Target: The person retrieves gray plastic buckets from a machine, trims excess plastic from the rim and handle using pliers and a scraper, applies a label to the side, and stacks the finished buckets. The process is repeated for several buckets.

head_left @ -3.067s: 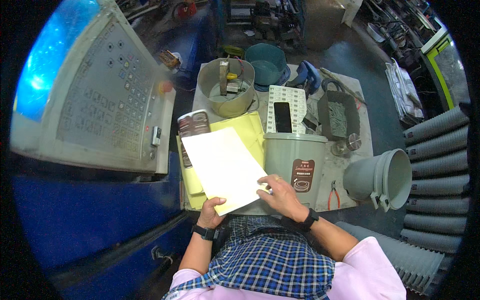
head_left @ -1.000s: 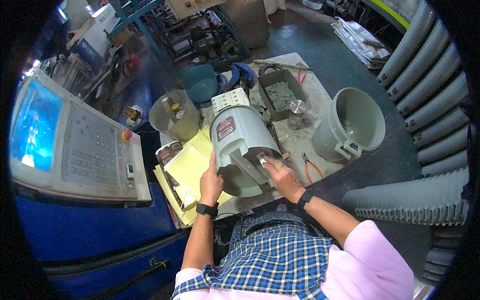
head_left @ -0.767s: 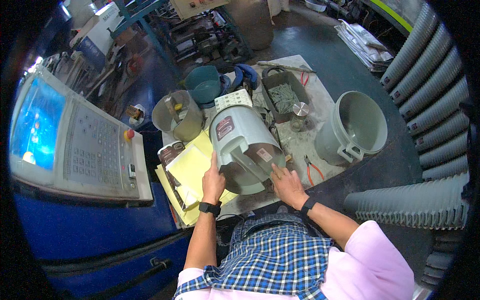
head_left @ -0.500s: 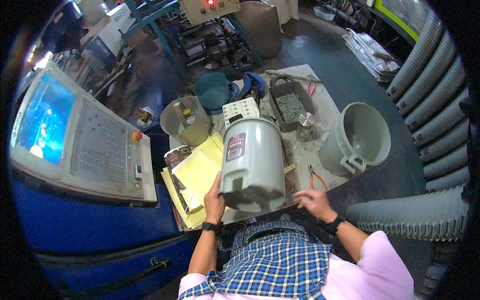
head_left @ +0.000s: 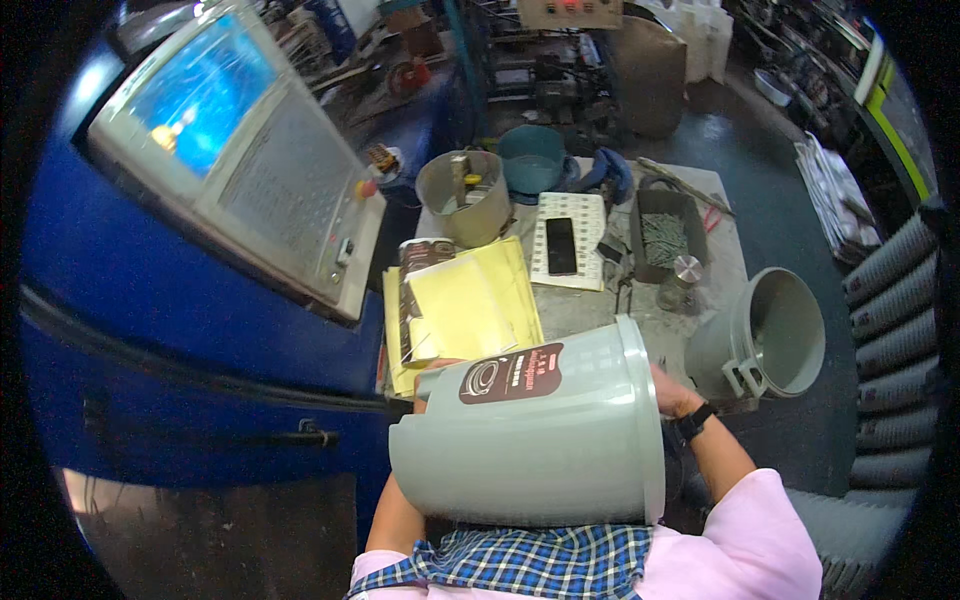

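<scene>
A pale grey-green plastic bucket lies on its side in the air before my body, its rim to the right and its notched base to the left. A dark brown label is stuck on its wall. My right hand grips the bucket at the rim, its fingers partly hidden. At the base end my left hand supports it from behind, mostly covered by the bucket. Beyond it, yellow sheets lie on the table next to a brown label sheet. A second grey bucket, with a handle, leans at the table's right.
On the table are a phone on a white sheet, a bin of screws, a lidded jar and a tub. A machine control panel stands left. Stacked grey buckets line the right side.
The bucket has turned from near upright onto its side and come closer to my body. My right hand, free before, now holds its rim. The view has swung left.
</scene>
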Demonstrator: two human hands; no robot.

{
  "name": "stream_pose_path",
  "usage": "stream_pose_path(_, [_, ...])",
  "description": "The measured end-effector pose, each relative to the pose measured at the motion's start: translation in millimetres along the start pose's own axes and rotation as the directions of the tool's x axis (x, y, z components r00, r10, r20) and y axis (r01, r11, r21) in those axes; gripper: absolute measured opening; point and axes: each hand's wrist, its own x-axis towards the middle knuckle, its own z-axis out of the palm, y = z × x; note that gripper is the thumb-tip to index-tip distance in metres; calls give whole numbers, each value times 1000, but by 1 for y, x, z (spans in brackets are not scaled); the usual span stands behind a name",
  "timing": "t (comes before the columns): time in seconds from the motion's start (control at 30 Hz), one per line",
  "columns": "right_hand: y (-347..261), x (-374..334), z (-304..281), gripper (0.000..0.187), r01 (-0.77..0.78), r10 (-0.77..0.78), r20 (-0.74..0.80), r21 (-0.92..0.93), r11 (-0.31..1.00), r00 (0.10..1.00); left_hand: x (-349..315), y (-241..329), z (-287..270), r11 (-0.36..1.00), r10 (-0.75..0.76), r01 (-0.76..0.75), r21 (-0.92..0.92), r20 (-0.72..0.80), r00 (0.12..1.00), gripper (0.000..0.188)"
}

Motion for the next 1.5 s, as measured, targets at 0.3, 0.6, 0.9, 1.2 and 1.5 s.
stream_pose_path(0.3, [7, -46, 19, 29, 186, -101, -363, 209, 960, 926, -170, 87, -49, 712, 669, -48, 701, -657, 347, 40])
stream_pose_path(0.6, [-50, -138, 41, 29, 699, -385, -913, -186, 691, 138, -135, 104, -152, 910, 398, -375, 178, -632, 665, 14])
stream_pose_path(0.9, [-103, -243, -47, 17, 487, -138, -965, -234, 842, -224, -150, 95, -156, 891, 424, -415, 184, -663, 617, 24])
stream_pose_path(1.2, [-121, -258, -86, 51, 290, -208, -970, -237, 927, -126, -210, 96, -137, 868, 459, -437, 237, -720, 521, 13])
stream_pose_path(1.5, [-80, -213, -133, 64, 181, -161, -966, -198, 963, -200, -274, 81, -133, 870, 451, -393, 296, -799, 397, 12])
